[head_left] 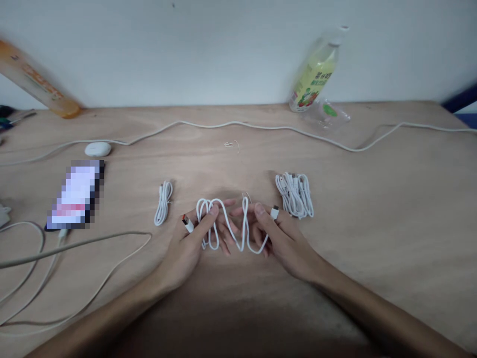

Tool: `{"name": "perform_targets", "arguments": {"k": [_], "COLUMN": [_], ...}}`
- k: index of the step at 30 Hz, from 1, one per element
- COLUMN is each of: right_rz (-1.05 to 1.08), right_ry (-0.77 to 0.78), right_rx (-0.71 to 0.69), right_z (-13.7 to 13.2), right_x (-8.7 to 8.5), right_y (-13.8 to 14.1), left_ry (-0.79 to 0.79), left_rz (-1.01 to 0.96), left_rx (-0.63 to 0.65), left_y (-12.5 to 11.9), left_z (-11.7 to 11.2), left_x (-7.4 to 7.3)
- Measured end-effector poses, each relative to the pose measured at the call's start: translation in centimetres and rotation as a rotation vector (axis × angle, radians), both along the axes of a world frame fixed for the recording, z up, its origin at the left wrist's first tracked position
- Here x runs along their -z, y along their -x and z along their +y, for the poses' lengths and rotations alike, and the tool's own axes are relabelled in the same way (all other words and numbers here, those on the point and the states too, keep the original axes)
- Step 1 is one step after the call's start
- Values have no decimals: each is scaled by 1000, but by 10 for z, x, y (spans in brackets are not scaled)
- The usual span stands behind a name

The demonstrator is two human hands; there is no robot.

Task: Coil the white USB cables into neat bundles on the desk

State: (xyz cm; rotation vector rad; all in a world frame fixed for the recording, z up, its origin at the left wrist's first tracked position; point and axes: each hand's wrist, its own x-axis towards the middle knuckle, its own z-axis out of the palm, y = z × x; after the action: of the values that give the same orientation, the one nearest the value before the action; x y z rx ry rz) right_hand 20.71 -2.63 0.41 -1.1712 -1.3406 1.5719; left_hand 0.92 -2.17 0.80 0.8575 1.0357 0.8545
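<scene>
Labelling on the drink bottle [315,74] at the wall shows green and red fruit artwork; its lettering is too small to read, as is the print on the orange tube [33,79] at far left. Wooden table [391,209] carries a phone [76,195] with a blurred screen, a white earbud case [98,149] behind it, a long white cord [261,127] across the back, a small coiled cable [163,203] left of the hands and a bundle of coiled cables [295,194] to the right. Nothing blocks the working area. Left hand [184,251] and right hand [285,238] together grip a looped white cable [228,226] at table centre, fingers curled closed through its loops, thumbs pressed on top, one plug beside each hand.
</scene>
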Motion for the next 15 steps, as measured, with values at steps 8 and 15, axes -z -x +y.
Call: {"name": "perform_targets", "arguments": {"k": [8, 15], "right_rz": [177, 460], "right_ry": [47, 182], "right_rx": [-30, 51], "right_z": [4, 5], "right_x": [2, 8], "right_y": [4, 10], "left_ry": [31, 90], "left_rz": [9, -109], "left_rx": [45, 44], "left_y": [2, -3], "left_z": [-1, 2], "left_x": [-2, -10]}}
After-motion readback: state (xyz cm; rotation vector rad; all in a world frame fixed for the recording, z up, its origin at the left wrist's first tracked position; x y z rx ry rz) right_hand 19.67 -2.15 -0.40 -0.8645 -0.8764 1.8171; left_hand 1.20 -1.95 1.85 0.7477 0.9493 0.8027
